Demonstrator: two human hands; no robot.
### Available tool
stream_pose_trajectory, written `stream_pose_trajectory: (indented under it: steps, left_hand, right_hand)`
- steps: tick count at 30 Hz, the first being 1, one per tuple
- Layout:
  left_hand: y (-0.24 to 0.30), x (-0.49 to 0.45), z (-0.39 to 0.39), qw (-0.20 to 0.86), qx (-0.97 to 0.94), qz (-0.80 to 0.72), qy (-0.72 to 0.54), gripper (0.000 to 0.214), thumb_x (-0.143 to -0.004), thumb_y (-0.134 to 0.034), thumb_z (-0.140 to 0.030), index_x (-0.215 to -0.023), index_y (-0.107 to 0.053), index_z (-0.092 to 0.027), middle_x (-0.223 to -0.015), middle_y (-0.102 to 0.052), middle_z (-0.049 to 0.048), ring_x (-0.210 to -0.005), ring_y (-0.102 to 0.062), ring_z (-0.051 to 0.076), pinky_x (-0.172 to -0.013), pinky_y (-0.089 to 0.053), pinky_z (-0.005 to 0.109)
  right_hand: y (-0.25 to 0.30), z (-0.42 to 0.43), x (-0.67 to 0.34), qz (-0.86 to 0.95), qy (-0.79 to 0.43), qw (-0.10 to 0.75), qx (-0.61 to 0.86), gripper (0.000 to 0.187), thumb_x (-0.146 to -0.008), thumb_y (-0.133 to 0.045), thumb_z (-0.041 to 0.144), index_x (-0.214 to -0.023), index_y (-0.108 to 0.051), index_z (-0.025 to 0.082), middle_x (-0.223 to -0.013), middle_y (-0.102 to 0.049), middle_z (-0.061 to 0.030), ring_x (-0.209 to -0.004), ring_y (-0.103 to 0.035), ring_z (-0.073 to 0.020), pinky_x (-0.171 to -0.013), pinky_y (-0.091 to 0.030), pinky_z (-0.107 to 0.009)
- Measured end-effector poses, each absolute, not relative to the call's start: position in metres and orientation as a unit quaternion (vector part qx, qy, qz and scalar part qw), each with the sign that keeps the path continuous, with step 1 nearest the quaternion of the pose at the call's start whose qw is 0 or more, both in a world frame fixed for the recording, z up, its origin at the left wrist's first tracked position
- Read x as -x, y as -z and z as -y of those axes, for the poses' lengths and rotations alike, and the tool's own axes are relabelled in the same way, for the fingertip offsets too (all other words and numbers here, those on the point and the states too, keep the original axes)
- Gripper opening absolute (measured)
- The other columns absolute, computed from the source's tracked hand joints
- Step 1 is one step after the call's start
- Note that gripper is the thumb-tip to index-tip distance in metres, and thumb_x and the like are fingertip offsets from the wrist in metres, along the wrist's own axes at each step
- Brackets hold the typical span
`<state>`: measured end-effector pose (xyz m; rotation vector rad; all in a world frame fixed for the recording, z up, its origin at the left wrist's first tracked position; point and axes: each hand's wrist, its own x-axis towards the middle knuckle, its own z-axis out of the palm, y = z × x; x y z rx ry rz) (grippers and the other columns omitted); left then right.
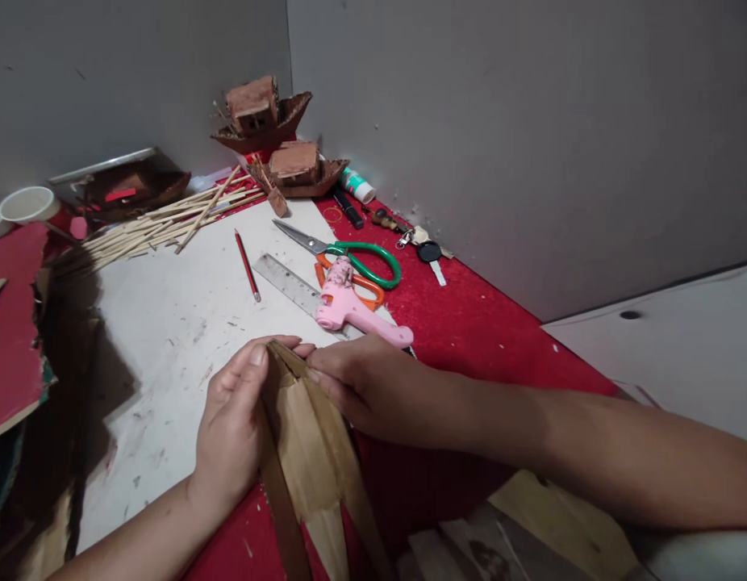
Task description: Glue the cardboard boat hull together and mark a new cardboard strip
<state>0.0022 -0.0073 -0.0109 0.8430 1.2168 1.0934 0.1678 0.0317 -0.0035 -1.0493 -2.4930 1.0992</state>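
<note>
Between my two hands is a boat-shaped piece of tan sheet material point(306, 452), made of a flat base with long side strips that meet in a point at the far end. My left hand point(234, 411) is closed on the left side of that tip, its thumb on top. My right hand point(355, 379) pinches the right side strip close to the tip, thumb and fingers together. Toward me the side strips spread apart from the base, and red cloth shows in the gaps. Just beyond my hands lies a pink glue gun point(361, 315).
Past the glue gun are green-handled scissors point(367, 258), orange handles point(373, 294), a ruler point(289, 278) and a red pencil point(248, 266) on a white board point(161, 323). Wooden sticks point(161, 222), brown model boats point(298, 169), keys point(431, 254) and a cup point(28, 206) stand farther back. Torn cardboard point(14, 331) is left.
</note>
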Motion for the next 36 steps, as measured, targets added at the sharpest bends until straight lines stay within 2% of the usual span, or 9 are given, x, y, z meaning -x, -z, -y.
stream_pose_trajectory:
  steps: [4,8,12,23,30,36]
  left_hand:
    - [0.012,-0.003,0.007,0.606,-0.370,-0.525,-0.470,0.024,-0.091,-0.055,-0.036,-0.096,-0.069,-0.018,-0.095,-0.075,0.0055,-0.086,-0.069,0.019,-0.074,-0.052,0.024]
    - [0.013,-0.004,0.008,0.606,-0.368,-0.527,-0.469,0.025,-0.090,-0.057,-0.038,-0.097,-0.069,-0.017,-0.095,-0.074,0.0061,-0.088,-0.069,0.020,-0.073,-0.052,0.025]
    - [0.014,-0.005,0.009,0.609,-0.360,-0.525,-0.473,0.025,-0.091,-0.055,-0.038,-0.099,-0.068,-0.018,-0.097,-0.074,0.0056,-0.092,-0.068,0.020,-0.079,-0.052,0.027]
    - [0.014,-0.002,0.009,0.608,-0.390,-0.518,-0.458,0.024,-0.093,-0.052,-0.039,-0.091,-0.065,-0.020,-0.109,-0.071,0.0064,-0.104,-0.064,0.023,-0.088,-0.048,0.031]
    - [0.011,-0.003,0.007,0.622,-0.383,-0.504,-0.460,0.025,-0.092,-0.053,-0.039,-0.094,-0.065,-0.018,-0.112,-0.071,0.0077,-0.097,-0.066,0.022,-0.085,-0.049,0.031]
    - [0.008,0.000,0.009,0.618,-0.395,-0.484,-0.477,0.026,-0.093,-0.052,-0.040,-0.092,-0.066,-0.019,-0.110,-0.072,0.0080,-0.097,-0.066,0.023,-0.088,-0.048,0.033]
  right_hand:
    - [0.003,-0.031,-0.168,0.845,-0.378,0.092,0.366,0.026,-0.088,-0.045,0.009,-0.063,-0.041,0.018,-0.062,-0.054,-0.0009,-0.057,-0.048,-0.0106,-0.058,-0.036,-0.023]
    - [0.007,-0.031,-0.168,0.844,-0.384,0.119,0.354,0.027,-0.087,-0.045,0.010,-0.061,-0.044,0.017,-0.059,-0.053,-0.0003,-0.055,-0.047,-0.0100,-0.056,-0.035,-0.022]
    - [0.010,-0.031,-0.169,0.847,-0.380,0.149,0.340,0.027,-0.088,-0.044,0.010,-0.062,-0.046,0.017,-0.060,-0.053,-0.0005,-0.055,-0.047,-0.0103,-0.055,-0.035,-0.022]
    - [0.012,-0.030,-0.169,0.845,-0.374,0.140,0.354,0.029,-0.089,-0.045,0.015,-0.060,-0.044,0.017,-0.058,-0.054,-0.0007,-0.054,-0.046,-0.0098,-0.055,-0.033,-0.022]
    - [0.018,-0.029,-0.166,0.895,-0.245,0.192,0.319,0.023,-0.084,-0.045,0.007,-0.063,-0.049,0.017,-0.057,-0.052,-0.0006,-0.052,-0.042,-0.0116,-0.052,-0.027,-0.026]
    - [0.025,-0.029,-0.165,0.832,-0.362,0.260,0.331,0.027,-0.088,-0.043,0.015,-0.062,-0.044,0.018,-0.058,-0.048,0.0032,-0.053,-0.041,-0.0094,-0.056,-0.032,-0.022]
